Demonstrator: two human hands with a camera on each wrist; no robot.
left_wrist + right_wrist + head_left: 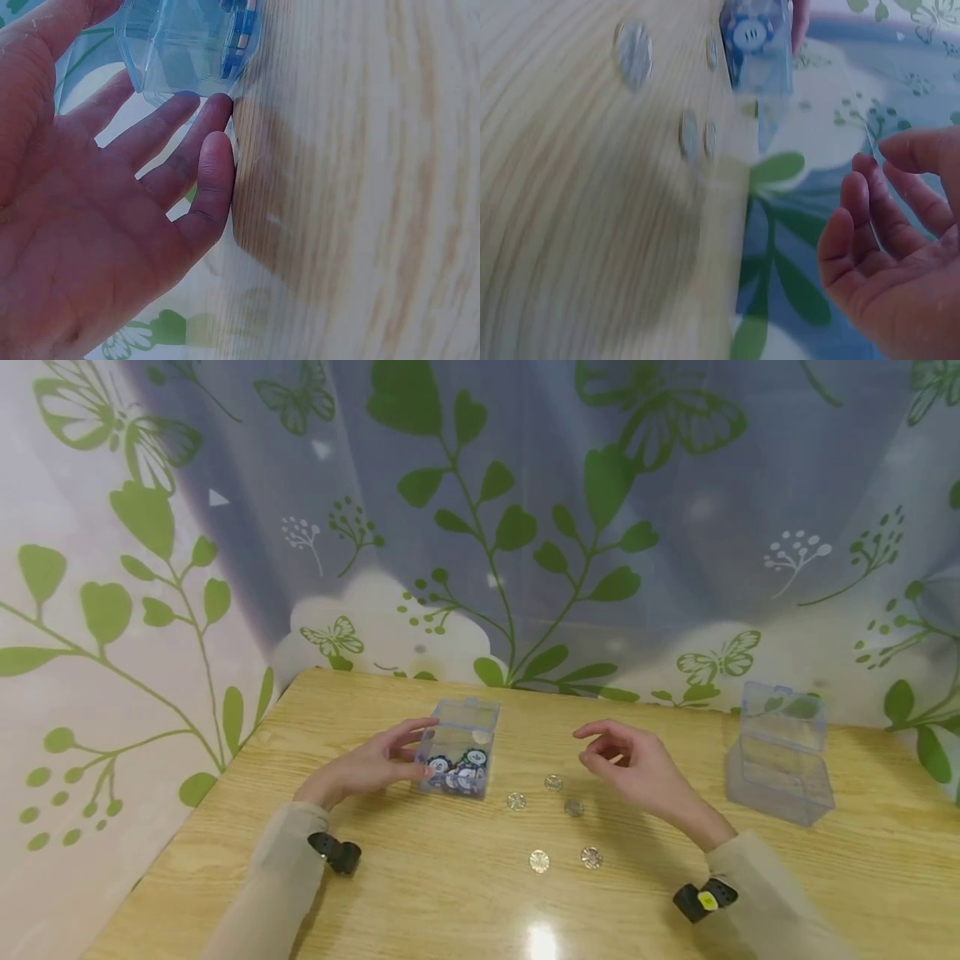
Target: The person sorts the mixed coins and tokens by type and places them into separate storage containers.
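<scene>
Clear plastic box (459,747) is standing upright on the bench (420,893), left of centre, lid up, part-filled with blue-and-white poker chips (456,770). Thin hard walls, so probably light, stiff, and slick under the fingers; likely to skid on the glossy wood if pushed rather than gripped. Best hold looks to be across two opposite side walls, low down where the chips weigh it.

Left hand (375,766) is lying against the box's left wall, fingers (196,127) straight and spread, tips touching the base corner; steadying, not clasping.

Right hand (628,762) is hovering above the bench, apart from the box, fingers (870,217) loosely curled. Holding nothing, as far as the wrist view shows.

Five silver coins (553,782) are lying flat between the hands. Thin, smooth, flush to the wood: awkward to lift, easier slid to an edge or nipped by the rim.

Second clear box (780,764), open and empty-looking, is sitting well apart at far right.
</scene>
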